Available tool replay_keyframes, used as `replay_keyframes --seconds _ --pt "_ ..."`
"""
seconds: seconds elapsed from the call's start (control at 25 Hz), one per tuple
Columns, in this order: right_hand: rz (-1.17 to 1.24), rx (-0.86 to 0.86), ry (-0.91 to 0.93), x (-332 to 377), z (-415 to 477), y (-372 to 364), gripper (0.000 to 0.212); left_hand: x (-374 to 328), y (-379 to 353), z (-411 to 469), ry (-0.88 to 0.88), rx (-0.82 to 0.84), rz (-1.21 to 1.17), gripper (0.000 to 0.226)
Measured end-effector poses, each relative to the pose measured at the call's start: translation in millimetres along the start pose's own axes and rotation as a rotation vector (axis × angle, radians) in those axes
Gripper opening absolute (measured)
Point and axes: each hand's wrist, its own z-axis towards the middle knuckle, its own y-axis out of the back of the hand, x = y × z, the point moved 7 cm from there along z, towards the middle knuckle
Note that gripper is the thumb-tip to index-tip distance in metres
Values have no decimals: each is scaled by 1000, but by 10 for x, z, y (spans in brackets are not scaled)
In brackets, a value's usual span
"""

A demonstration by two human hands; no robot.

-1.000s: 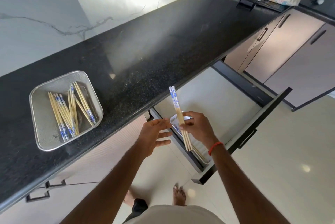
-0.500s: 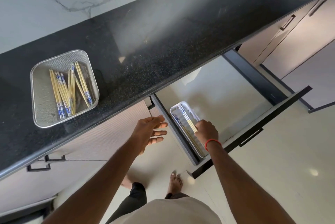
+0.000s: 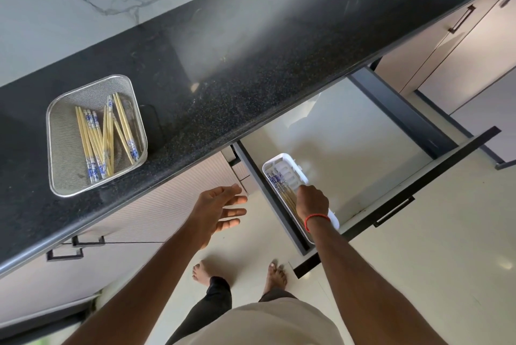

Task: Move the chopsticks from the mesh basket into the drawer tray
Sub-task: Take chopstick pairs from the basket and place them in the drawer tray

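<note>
A square mesh basket (image 3: 60,177) stands on the black counter at the left, holding several bamboo chopsticks with blue-patterned ends (image 3: 104,135). A white tray (image 3: 290,161) lies along the left side of the open drawer (image 3: 349,132). Chopsticks (image 3: 279,181) lie in the tray. My right hand (image 3: 312,200), with a red band at the wrist, is low over the tray, fingers closed around the chopsticks' plain ends. My left hand (image 3: 219,209) hovers open and empty in front of the cabinet, left of the drawer.
The black counter (image 3: 251,59) overhangs the back of the drawer. The drawer's dark front panel (image 3: 413,196) sticks out into the floor space at the right. My bare feet (image 3: 240,274) stand on the pale floor below. Closed cabinet doors (image 3: 460,45) sit at the upper right.
My right hand lowered the chopsticks from upright above the drawer down into the white tray. My view tilted downward. The left hand stayed open beside the drawer.
</note>
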Motion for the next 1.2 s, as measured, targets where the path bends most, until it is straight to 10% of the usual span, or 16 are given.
replay_keyframes --seconds 1.2 --pt "-117 -119 101 478 -343 564 23 -382 196 -179 -85 -28 -5 26"
